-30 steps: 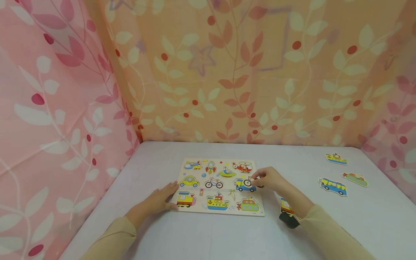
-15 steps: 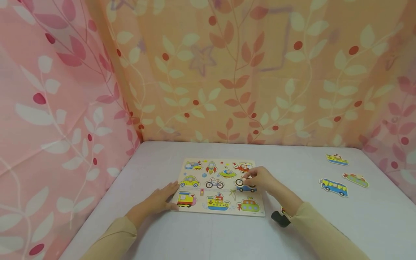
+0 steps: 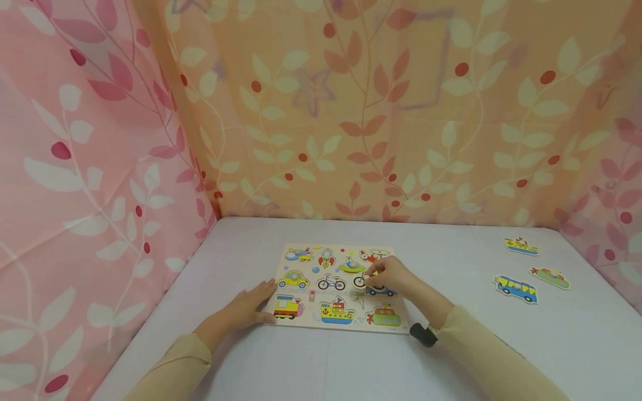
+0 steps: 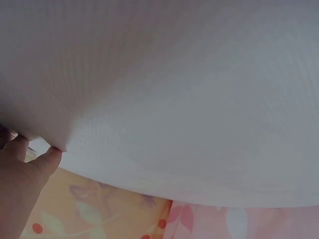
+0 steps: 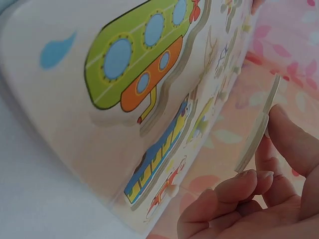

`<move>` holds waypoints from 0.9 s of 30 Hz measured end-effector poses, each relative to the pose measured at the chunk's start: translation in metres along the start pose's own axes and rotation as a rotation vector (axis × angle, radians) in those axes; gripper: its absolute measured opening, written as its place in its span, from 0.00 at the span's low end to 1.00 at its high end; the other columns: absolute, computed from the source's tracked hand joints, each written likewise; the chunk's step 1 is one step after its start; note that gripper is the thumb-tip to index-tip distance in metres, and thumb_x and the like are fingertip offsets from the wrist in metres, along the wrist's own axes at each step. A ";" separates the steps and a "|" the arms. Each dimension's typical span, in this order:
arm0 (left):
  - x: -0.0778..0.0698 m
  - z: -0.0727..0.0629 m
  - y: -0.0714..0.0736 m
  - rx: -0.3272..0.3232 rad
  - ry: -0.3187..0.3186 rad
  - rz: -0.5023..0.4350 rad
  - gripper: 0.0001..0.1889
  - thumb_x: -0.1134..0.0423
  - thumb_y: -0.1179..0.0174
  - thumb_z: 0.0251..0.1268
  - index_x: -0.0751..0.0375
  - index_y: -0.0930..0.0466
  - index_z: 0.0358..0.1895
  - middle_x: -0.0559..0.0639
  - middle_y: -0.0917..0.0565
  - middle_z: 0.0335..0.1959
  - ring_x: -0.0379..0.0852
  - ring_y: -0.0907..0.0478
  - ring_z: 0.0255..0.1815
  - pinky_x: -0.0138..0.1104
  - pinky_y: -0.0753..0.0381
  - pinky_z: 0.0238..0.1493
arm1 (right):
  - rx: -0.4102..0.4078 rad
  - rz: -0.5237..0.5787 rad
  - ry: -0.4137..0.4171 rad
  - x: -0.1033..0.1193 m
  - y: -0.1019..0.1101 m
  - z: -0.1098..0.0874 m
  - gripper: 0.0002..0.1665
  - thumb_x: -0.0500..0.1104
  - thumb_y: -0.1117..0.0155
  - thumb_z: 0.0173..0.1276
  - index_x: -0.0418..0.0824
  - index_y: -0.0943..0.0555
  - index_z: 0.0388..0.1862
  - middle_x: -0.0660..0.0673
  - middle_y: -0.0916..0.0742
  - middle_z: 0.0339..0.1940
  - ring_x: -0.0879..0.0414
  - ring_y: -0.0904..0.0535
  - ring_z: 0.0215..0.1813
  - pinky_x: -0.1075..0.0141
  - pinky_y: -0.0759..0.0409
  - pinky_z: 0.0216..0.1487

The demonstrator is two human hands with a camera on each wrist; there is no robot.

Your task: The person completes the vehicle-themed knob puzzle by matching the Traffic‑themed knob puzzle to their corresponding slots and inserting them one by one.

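Note:
A wooden puzzle board (image 3: pixel 312 316) printed with vehicles lies on the table. My right hand (image 3: pixel 393 277) pinches a bicycle puzzle piece (image 3: pixel 358 280) above the board's right part, left of the bus picture. In the right wrist view, this thin bicycle piece (image 5: pixel 255 142) appears edge-on between thumb and fingertips, apart from the board. My left hand (image 3: pixel 249 306) rests at the board's left edge with fingers extended. The printed bicycle picture (image 3: pixel 331 283) shows in the middle row. Knobbed pieces, such as the car (image 3: pixel 293 279) and rocket (image 3: pixel 326 259), sit in the board.
Right of the board lie loose ship (image 3: pixel 521 246), submarine (image 3: pixel 550 277) and bus (image 3: pixel 515 289) pieces. A black device (image 3: pixel 423 335) is at my right wrist, beyond the board's front right corner. Flowered curtains (image 3: pixel 311 139) stand behind and beside the white table (image 3: pixel 301 367).
My right hand has moved left over the board with the bicycle piece, uncovering part of the bus picture. A train piece near my right forearm is now hidden. My left hand stays still.

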State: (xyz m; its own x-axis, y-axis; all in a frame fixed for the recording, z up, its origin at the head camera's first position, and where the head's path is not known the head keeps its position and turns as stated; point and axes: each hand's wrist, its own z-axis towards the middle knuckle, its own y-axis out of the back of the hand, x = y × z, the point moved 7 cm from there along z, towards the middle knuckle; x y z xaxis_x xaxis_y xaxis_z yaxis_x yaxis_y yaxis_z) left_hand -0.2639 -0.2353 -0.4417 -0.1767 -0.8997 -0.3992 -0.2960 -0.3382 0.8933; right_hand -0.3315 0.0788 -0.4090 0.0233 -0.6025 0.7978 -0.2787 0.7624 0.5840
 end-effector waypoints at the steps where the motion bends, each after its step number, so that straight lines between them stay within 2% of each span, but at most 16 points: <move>1: 0.000 0.000 0.000 0.000 0.001 -0.001 0.46 0.47 0.32 0.56 0.62 0.43 0.75 0.56 0.45 0.77 0.58 0.53 0.77 0.59 0.57 0.72 | 0.001 0.000 0.001 0.001 -0.001 0.000 0.06 0.37 0.27 0.58 0.37 0.15 0.32 0.46 0.26 0.32 0.51 0.31 0.38 0.64 0.35 0.33; 10: 0.002 0.001 -0.001 -0.005 -0.006 -0.004 0.47 0.47 0.32 0.56 0.61 0.44 0.75 0.55 0.46 0.77 0.57 0.53 0.77 0.59 0.57 0.72 | 0.003 -0.024 -0.014 0.005 -0.011 0.008 0.07 0.38 0.26 0.57 0.38 0.16 0.30 0.45 0.23 0.35 0.52 0.29 0.38 0.64 0.32 0.34; 17: 0.002 0.001 -0.001 0.000 0.000 -0.014 0.47 0.47 0.32 0.56 0.61 0.44 0.75 0.55 0.46 0.77 0.57 0.53 0.77 0.59 0.58 0.72 | -0.001 -0.022 0.006 0.011 -0.020 0.012 0.07 0.37 0.24 0.55 0.37 0.16 0.29 0.45 0.21 0.34 0.52 0.28 0.38 0.64 0.31 0.34; 27: 0.003 0.002 -0.003 0.003 0.009 0.003 0.47 0.47 0.32 0.57 0.61 0.44 0.76 0.55 0.46 0.77 0.57 0.53 0.77 0.60 0.58 0.72 | 0.015 0.012 -0.026 0.015 -0.031 0.019 0.08 0.35 0.24 0.54 0.36 0.16 0.30 0.42 0.18 0.42 0.52 0.26 0.40 0.65 0.27 0.37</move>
State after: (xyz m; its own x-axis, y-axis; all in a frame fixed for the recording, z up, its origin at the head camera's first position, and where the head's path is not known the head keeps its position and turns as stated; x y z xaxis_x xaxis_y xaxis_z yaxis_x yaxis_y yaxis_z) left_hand -0.2659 -0.2366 -0.4460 -0.1692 -0.9032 -0.3945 -0.2987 -0.3344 0.8938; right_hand -0.3411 0.0416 -0.4178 -0.0047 -0.5995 0.8004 -0.2928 0.7661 0.5721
